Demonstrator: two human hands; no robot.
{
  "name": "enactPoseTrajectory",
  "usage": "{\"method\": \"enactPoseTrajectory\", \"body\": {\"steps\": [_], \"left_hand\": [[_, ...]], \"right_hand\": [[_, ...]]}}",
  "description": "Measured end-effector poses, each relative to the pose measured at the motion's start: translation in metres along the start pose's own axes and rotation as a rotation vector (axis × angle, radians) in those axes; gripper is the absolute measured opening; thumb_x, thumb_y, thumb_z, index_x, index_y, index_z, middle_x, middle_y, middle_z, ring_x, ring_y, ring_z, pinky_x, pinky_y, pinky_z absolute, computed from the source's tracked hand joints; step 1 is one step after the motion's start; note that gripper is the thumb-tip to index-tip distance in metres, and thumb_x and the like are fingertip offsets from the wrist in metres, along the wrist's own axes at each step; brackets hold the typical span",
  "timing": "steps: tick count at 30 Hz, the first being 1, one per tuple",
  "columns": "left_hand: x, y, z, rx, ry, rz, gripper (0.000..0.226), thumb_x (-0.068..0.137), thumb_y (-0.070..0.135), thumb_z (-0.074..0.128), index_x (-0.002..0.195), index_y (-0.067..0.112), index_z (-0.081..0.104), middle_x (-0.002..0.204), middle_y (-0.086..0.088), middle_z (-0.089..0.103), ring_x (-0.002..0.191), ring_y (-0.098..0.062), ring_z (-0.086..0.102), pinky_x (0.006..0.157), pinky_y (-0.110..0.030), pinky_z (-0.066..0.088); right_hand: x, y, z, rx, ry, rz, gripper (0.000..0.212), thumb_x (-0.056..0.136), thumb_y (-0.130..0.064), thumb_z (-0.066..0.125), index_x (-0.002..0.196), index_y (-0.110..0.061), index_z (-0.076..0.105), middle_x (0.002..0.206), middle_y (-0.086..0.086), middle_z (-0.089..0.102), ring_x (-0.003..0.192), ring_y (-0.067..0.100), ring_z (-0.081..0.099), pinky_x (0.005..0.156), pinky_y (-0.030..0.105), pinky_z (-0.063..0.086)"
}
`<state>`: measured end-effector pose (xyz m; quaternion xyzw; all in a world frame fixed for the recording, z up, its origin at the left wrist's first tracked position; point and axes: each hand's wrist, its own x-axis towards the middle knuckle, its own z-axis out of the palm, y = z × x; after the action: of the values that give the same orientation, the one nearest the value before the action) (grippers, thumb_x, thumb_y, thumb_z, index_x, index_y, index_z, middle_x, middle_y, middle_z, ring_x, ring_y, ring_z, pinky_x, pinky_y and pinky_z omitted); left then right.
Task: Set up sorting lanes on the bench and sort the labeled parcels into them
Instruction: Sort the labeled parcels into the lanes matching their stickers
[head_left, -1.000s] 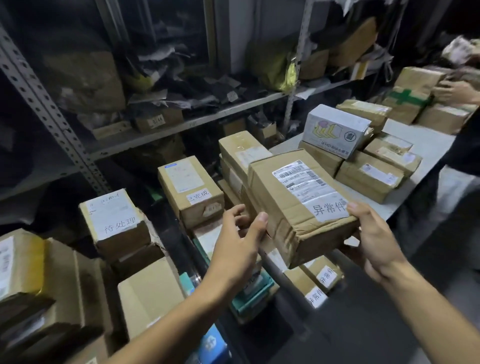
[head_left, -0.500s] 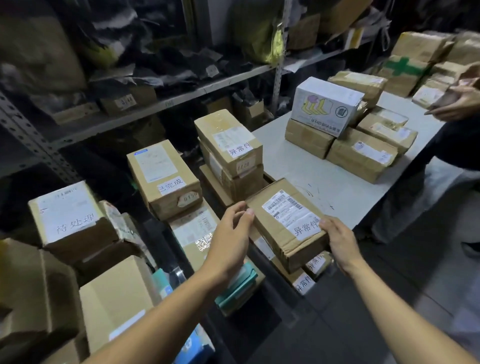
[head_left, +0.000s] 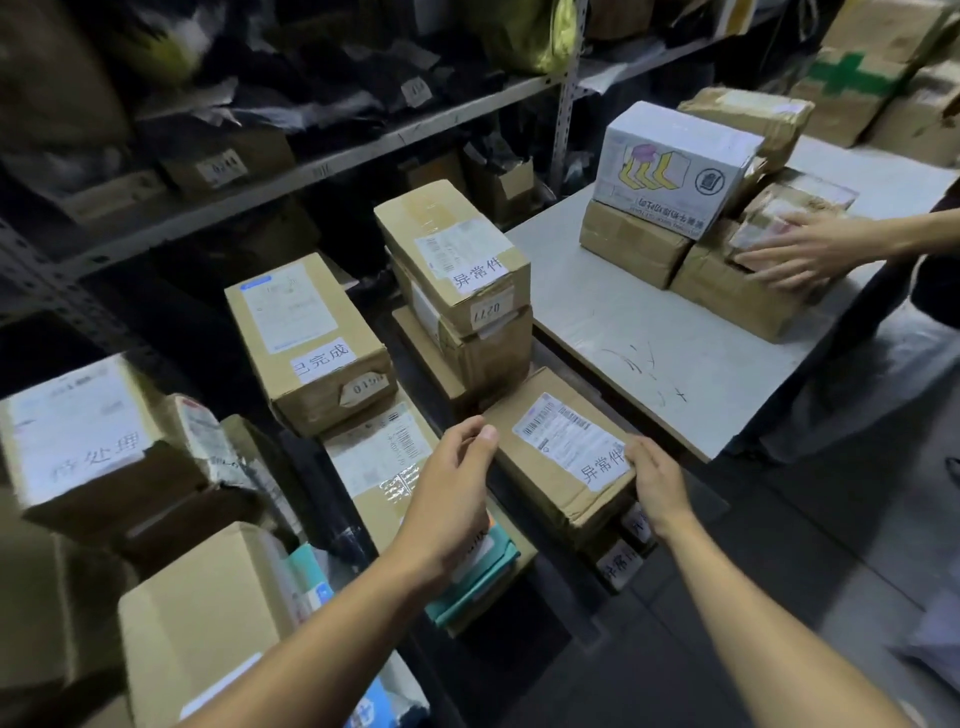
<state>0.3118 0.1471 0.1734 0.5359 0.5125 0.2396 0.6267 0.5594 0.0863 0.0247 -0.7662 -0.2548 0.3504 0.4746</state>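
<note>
Parcel (head_left: 563, 457) sits atop the low stack beside the white surface (head_left: 649, 332), long axis running away-left. Right hand (head_left: 655, 486) grips its near corner; left hand (head_left: 451, 480) hovers released, just clear.

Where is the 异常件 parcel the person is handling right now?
Head view, lower centre: the parcel lies between the left hand and right hand, just in front of the two-box stack.
</note>
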Motion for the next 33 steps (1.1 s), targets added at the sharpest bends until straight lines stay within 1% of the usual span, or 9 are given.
{"method": "enactPoseTrajectory", "body": {"steps": [6, 10, 13, 17, 19, 23, 26, 30, 33], "left_hand": [[0.000, 0.001, 0.005, -0.052, -0.031, -0.020, 0.012, 0.098, 0.045, 0.046, 0.107, 0.047, 0.053, 0.123, 0.015, 0.058, 0.112, 0.000, 0.053, 0.096, -0.035, 0.047], [-0.002, 0.001, 0.005, -0.053, -0.044, -0.023, 0.022, 0.098, 0.046, 0.044, 0.119, 0.043, 0.050, 0.124, 0.013, 0.057, 0.108, -0.001, 0.053, 0.090, -0.034, 0.049], [-0.004, 0.003, 0.002, -0.066, -0.052, -0.015, 0.018, 0.098, 0.046, 0.045, 0.115, 0.045, 0.051, 0.122, 0.015, 0.058, 0.107, 0.002, 0.054, 0.081, -0.027, 0.047], [-0.010, 0.005, -0.008, -0.052, -0.046, 0.001, 0.028, 0.097, 0.049, 0.045, 0.124, 0.043, 0.051, 0.121, 0.014, 0.059, 0.104, 0.000, 0.057, 0.083, -0.030, 0.052], [-0.016, 0.006, -0.014, -0.081, -0.037, 0.011, 0.033, 0.097, 0.049, 0.046, 0.128, 0.040, 0.051, 0.117, 0.012, 0.061, 0.089, 0.000, 0.058, 0.076, -0.026, 0.053], [-0.030, 0.014, -0.034, -0.112, 0.003, 0.071, 0.025, 0.098, 0.044, 0.047, 0.122, 0.043, 0.053, 0.121, 0.014, 0.060, 0.107, 0.002, 0.057, 0.084, -0.030, 0.049], [-0.047, 0.026, -0.060, -0.131, 0.075, 0.154, 0.024, 0.098, 0.039, 0.050, 0.121, 0.042, 0.055, 0.122, 0.015, 0.060, 0.109, 0.002, 0.058, 0.084, -0.030, 0.051], [-0.089, 0.046, -0.113, -0.163, 0.115, 0.294, 0.019, 0.099, 0.035, 0.050, 0.109, 0.048, 0.058, 0.117, 0.019, 0.064, 0.104, 0.004, 0.062, 0.083, -0.030, 0.054], [-0.130, 0.058, -0.167, -0.158, 0.187, 0.452, 0.023, 0.090, 0.042, 0.052, 0.111, 0.049, 0.059, 0.111, 0.022, 0.066, 0.104, 0.001, 0.063, 0.075, -0.026, 0.057]], "right_hand": [[0.002, 0.002, -0.002, 0.011, -0.017, 0.004, 0.021, 0.098, -0.019, 0.050, 0.098, -0.029, 0.070, 0.103, -0.003, 0.074, 0.105, 0.019, 0.067, 0.092, 0.040, 0.053], [-0.002, 0.000, -0.005, -0.002, -0.011, 0.008, 0.019, 0.098, -0.023, 0.055, 0.113, -0.027, 0.067, 0.115, -0.006, 0.069, 0.113, 0.015, 0.061, 0.095, 0.030, 0.046], [-0.011, -0.006, -0.009, -0.098, 0.014, -0.026, 0.037, 0.097, -0.036, 0.055, 0.132, -0.023, 0.060, 0.122, -0.011, 0.061, 0.117, 0.010, 0.054, 0.095, 0.028, 0.041], [-0.026, -0.029, -0.010, -0.225, 0.061, -0.096, 0.043, 0.095, -0.046, 0.055, 0.133, -0.027, 0.058, 0.129, -0.010, 0.061, 0.121, 0.012, 0.053, 0.100, 0.034, 0.044], [-0.038, -0.048, -0.007, -0.250, 0.050, -0.139, 0.045, 0.094, -0.046, 0.054, 0.136, -0.028, 0.056, 0.136, -0.008, 0.059, 0.129, 0.015, 0.051, 0.107, 0.040, 0.043], [-0.078, -0.102, 0.011, -0.265, -0.012, -0.323, 0.053, 0.088, -0.056, 0.051, 0.138, -0.037, 0.051, 0.137, -0.020, 0.053, 0.128, 0.004, 0.048, 0.106, 0.034, 0.042], [-0.118, -0.150, 0.035, -0.271, -0.053, -0.511, 0.057, 0.084, -0.061, 0.049, 0.137, -0.041, 0.050, 0.136, -0.020, 0.054, 0.125, 0.001, 0.050, 0.100, 0.028, 0.043], [-0.179, -0.214, 0.075, -0.236, -0.143, -0.725, 0.054, 0.084, -0.058, 0.051, 0.136, -0.041, 0.049, 0.124, -0.025, 0.058, 0.118, -0.007, 0.054, 0.089, 0.006, 0.043], [-0.225, -0.254, 0.115, -0.202, -0.257, -0.853, 0.052, 0.088, -0.048, 0.056, 0.138, -0.033, 0.049, 0.126, -0.022, 0.059, 0.118, -0.003, 0.057, 0.092, 0.015, 0.050]]}}
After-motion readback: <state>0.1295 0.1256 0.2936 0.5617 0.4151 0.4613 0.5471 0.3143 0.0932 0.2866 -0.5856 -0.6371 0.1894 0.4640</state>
